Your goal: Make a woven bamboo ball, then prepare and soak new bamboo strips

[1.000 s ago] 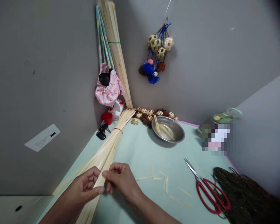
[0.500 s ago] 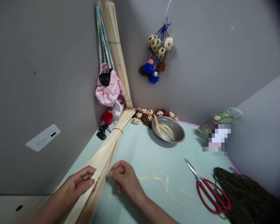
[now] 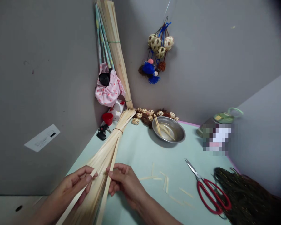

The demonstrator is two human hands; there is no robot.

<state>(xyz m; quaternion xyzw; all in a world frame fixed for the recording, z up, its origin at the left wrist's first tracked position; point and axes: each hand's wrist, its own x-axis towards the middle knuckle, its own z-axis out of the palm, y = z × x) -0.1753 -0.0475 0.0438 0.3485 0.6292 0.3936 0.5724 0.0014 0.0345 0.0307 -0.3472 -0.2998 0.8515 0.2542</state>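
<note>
A bundle of pale, thin wooden strips, tied near its far end with a brown band, fans out toward me over the table's left side. My left hand pinches a strip at the left of the bundle between thumb and fingers. On the right side, my right hand grips another strip, which stands apart from the rest. The lower ends of the strips run out of view at the bottom.
Red-handled scissors and dark yarn lie right, near short strip offcuts. Behind are a metal bowl with sticks, woven balls, keys and a red cup. A strip bundle leans in the corner.
My right hand has closed on a strip at the bundle's right edge and parted it from the others. The strips between my hands are spread wider.
</note>
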